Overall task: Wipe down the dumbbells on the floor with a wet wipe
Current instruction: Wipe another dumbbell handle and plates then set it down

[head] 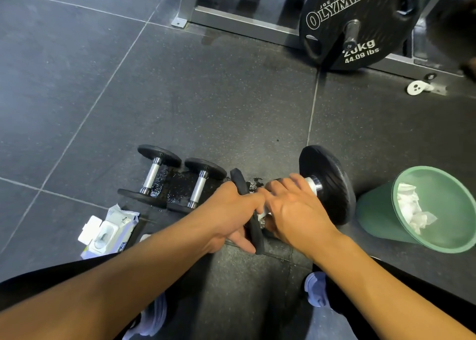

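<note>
Three black dumbbells with chrome handles lie on the dark rubber floor. The large dumbbell [325,182] is nearest me, one disc at the right, its other disc under my left hand [231,211], which grips that disc's rim. My right hand [293,211] is wrapped over the chrome handle with a white wet wipe [313,182] pressed against it; only a bit of the wipe shows. Two small dumbbells [152,176] [199,187] lie side by side to the left, with wet patches on the floor around them.
An open pack of wet wipes [108,232] lies at lower left. A green bin [435,208] holding used wipes is tipped toward me at right. A 20 kg weight plate [360,23] on a metal rack stands at the back. My shoes are below.
</note>
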Available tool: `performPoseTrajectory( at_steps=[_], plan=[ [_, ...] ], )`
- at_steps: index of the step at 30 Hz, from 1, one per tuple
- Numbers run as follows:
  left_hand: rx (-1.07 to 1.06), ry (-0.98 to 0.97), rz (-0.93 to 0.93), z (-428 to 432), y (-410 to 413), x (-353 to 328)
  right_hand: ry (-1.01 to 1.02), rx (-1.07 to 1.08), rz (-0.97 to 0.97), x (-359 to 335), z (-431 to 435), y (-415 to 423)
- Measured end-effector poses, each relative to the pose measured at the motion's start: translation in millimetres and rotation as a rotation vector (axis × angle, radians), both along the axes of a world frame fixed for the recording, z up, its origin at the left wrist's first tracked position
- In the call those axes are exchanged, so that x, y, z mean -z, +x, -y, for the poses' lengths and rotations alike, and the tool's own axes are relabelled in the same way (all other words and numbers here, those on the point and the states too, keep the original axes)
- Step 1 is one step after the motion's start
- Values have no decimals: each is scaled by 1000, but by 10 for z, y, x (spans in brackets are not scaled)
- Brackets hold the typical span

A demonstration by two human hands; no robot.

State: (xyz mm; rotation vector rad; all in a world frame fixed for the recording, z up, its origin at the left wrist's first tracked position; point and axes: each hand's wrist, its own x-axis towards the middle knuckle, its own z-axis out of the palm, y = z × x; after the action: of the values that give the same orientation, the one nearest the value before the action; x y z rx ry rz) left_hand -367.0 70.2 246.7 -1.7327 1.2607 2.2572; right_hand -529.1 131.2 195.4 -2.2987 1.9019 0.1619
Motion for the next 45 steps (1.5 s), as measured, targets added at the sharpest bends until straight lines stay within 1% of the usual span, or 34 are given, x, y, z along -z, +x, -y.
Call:
performPoseTrajectory(
  at_steps=[4, 6, 9, 10, 12, 13, 14, 17, 19, 21, 22, 24, 27, 29, 31, 32, 34, 36, 38, 39, 41, 42, 44, 45],
  plan=[
    [-5, -48, -16, -24, -3, -72, -74, -23, 124, 35, 37, 29],
    [10, -136, -17, -46, -14, -115, -131, -20, 170, 30, 43, 30],
    [77, -301, 15, -72, 12, -140, -165, 40, 140, -7, 71, 89],
    [122, -356, 34, -82, 33, -151, -148, 76, 106, -35, 79, 115],
    [267, -520, 71, -97, 62, -165, -47, 152, 18, -110, 108, 163],
    [341, -609, 93, -95, 67, -176, 40, 193, 18, -133, 123, 181],
    [407, -688, 115, -78, 66, -189, 103, 251, 68, -150, 144, 190],
    [564, -843, 167, 8, 62, -225, 295, 476, 332, -98, 200, 169],
    [646, -893, 166, 83, 68, -247, 440, 609, 649, -68, 211, 146],
    [722, -944, 129, 182, 85, -273, 505, 724, 1031, -40, 182, 159],
    [765, -968, 108, 240, 102, -269, 525, 772, 1172, -55, 180, 163],
    [849, -1008, 93, 350, 139, -286, 583, 824, 1336, -99, 165, 157],
    [929, -1051, 103, 493, 220, -306, 803, 919, 1553, -221, 165, 131],
    [891, -961, 14, 557, 245, -298, 874, 947, 1674, -262, 146, 115],
    [720, -807, -200, 594, 233, -292, 890, 941, 1789, -285, 137, 125],
    [629, -769, -286, 608, 229, -283, 906, 910, 1848, -303, 144, 132],
    [503, -774, -393, 646, 196, -296, 981, 780, 1996, -348, 171, 138],
    [435, -731, -527, 668, 158, -294, 1112, 571, 2184, -399, 207, 130],
    [296, -603, -662, 676, 150, -288, 1204, 417, 2356, -458, 237, 131],
    [198, -532, -720, 673, 133, -276, 1210, 373, 2401, -488, 251, 132],
    [29, -448, -775, 663, 72, -268, 1175, 360, 2425, -548, 275, 122],
    [-23, -432, -766, 660, 37, -270, 1140, 373, 2414, -567, 291, 116],
    [-82, -376, -733, 667, -26, -235, 990, 399, 2350, -602, 340, 111],
    [-118, -316, -685, 669, -50, -197, 892, 425, 2318, -628, 363, 104]
  ],
)
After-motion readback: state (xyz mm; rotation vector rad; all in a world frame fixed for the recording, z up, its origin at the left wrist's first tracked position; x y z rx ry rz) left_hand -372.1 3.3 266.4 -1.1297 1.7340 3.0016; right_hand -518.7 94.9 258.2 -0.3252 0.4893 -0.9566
